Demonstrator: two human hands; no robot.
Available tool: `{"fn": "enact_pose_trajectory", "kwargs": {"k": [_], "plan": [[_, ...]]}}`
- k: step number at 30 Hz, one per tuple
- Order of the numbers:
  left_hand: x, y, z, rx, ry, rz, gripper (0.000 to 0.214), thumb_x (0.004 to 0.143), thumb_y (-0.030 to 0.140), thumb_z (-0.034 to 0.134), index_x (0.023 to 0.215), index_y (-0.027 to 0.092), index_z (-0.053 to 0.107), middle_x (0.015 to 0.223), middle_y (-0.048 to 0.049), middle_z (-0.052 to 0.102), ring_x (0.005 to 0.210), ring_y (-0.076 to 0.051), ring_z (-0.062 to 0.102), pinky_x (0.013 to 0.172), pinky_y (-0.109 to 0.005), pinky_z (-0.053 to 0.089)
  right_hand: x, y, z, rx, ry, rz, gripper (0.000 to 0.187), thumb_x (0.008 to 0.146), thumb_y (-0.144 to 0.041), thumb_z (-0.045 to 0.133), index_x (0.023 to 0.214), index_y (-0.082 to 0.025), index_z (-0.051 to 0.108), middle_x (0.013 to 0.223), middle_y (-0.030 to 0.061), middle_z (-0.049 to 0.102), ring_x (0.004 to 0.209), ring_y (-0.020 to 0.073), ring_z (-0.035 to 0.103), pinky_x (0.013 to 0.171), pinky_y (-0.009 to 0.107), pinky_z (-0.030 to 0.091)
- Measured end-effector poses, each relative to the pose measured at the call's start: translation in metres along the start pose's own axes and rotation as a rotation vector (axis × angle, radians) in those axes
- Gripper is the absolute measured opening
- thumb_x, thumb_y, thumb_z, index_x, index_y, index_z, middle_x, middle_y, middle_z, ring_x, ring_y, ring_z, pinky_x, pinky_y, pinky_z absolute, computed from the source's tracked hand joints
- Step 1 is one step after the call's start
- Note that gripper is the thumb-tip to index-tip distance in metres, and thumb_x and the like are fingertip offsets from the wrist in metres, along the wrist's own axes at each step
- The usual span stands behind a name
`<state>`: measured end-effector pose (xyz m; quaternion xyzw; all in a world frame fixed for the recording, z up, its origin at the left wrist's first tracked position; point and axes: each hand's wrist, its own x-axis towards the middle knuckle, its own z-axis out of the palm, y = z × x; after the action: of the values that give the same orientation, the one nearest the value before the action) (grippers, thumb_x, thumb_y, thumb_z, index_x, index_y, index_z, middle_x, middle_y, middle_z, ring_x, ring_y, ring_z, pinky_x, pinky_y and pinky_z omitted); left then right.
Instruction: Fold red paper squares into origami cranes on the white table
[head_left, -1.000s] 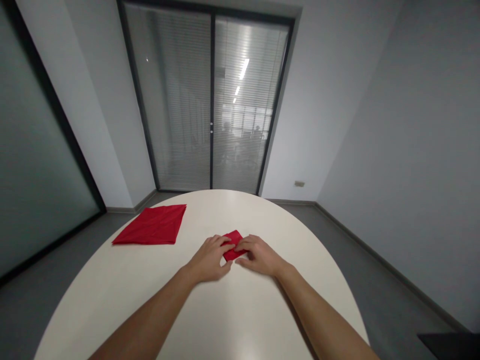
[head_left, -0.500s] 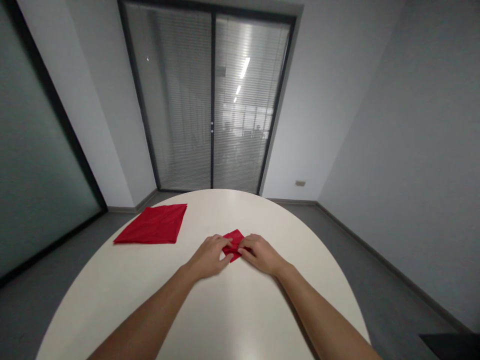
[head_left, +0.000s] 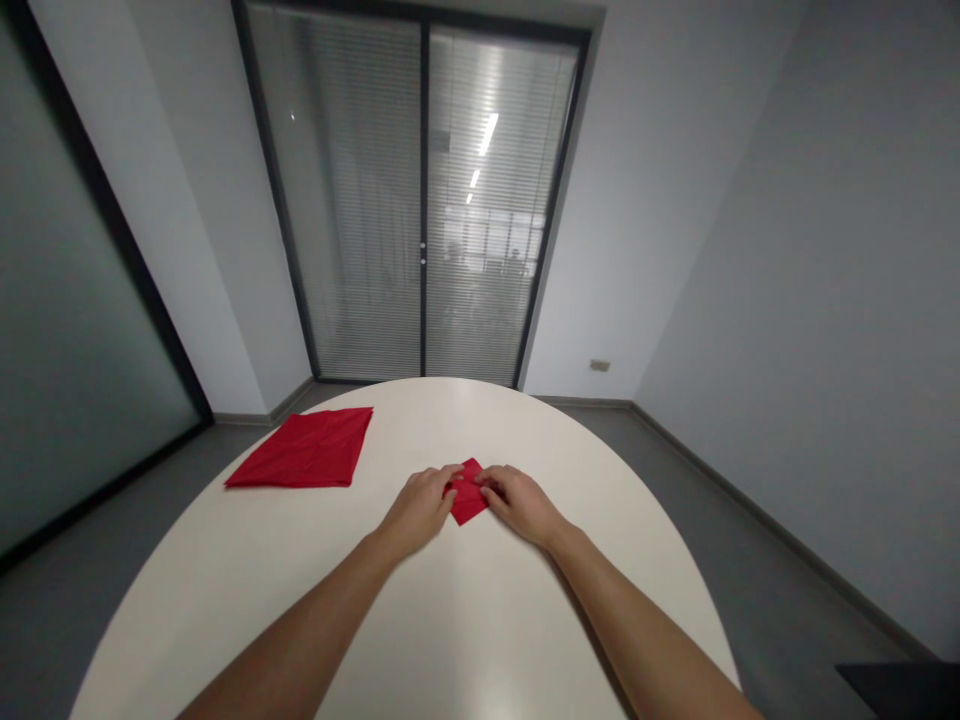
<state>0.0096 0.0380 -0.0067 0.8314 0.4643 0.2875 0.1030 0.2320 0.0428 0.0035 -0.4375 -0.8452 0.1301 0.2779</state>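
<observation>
A small folded red napkin (head_left: pixel 468 497) lies on the white round table (head_left: pixel 420 620), near its middle. My left hand (head_left: pixel 417 511) rests at its left edge, fingertips pinching the cloth. On the napkin's right side, my right hand (head_left: pixel 521 504) has its fingers curled onto the cloth. Both hands hide part of the napkin. A larger flat red napkin (head_left: pixel 306 449) lies apart at the table's far left.
Beyond the table stand glass doors with blinds (head_left: pixel 424 200), grey walls and a grey floor (head_left: pixel 750 560). A dark object corner (head_left: pixel 892 690) shows at the bottom right.
My hands have drawn slightly outward and forward on the small napkin, so more of its lower point shows between them. The larger napkin has not moved.
</observation>
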Motion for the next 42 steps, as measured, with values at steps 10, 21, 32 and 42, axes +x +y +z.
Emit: {"fn": "enact_pose_trajectory", "kwargs": {"k": [10,21,32,42], "plan": [[-0.001,0.000,-0.001,0.015,-0.016,0.056,0.038,0.093,0.013,0.051,0.128,0.024,0.064,0.118,-0.0067,0.071,0.108,-0.023,0.063,0.098,-0.039,0.047,-0.001,-0.001,-0.002,-0.002,0.004,-0.028,0.019,0.091,-0.014,0.058,0.104,-0.021,0.069,0.099,0.0044,0.071,0.094,0.0204,0.062,0.086,0.033,0.048],[0.000,-0.005,0.005,0.060,-0.023,0.111,0.039,0.091,0.008,0.050,0.116,0.028,0.073,0.131,-0.0031,0.067,0.117,-0.023,0.061,0.104,-0.043,0.047,-0.002,0.001,-0.005,-0.044,-0.050,-0.092,0.037,0.092,-0.009,0.054,0.117,-0.028,0.073,0.105,0.0056,0.070,0.098,0.0201,0.062,0.089,0.033,0.048],[0.002,-0.001,0.002,0.175,-0.037,0.083,0.046,0.085,0.000,0.047,0.112,0.025,0.076,0.121,-0.0035,0.073,0.109,-0.024,0.064,0.098,-0.044,0.049,-0.003,-0.013,-0.013,-0.104,-0.120,-0.246,0.029,0.091,-0.019,0.057,0.114,-0.021,0.075,0.101,0.0087,0.069,0.096,0.0221,0.060,0.090,0.034,0.047],[-0.004,0.023,-0.003,0.317,0.011,-0.040,0.030,0.095,0.021,0.048,0.104,0.020,0.077,0.119,-0.0081,0.073,0.108,-0.025,0.064,0.095,-0.040,0.051,-0.002,-0.009,-0.011,-0.038,-0.116,-0.297,0.029,0.081,-0.013,0.061,0.104,-0.021,0.077,0.097,0.0076,0.070,0.097,0.0227,0.060,0.091,0.034,0.048]]}}
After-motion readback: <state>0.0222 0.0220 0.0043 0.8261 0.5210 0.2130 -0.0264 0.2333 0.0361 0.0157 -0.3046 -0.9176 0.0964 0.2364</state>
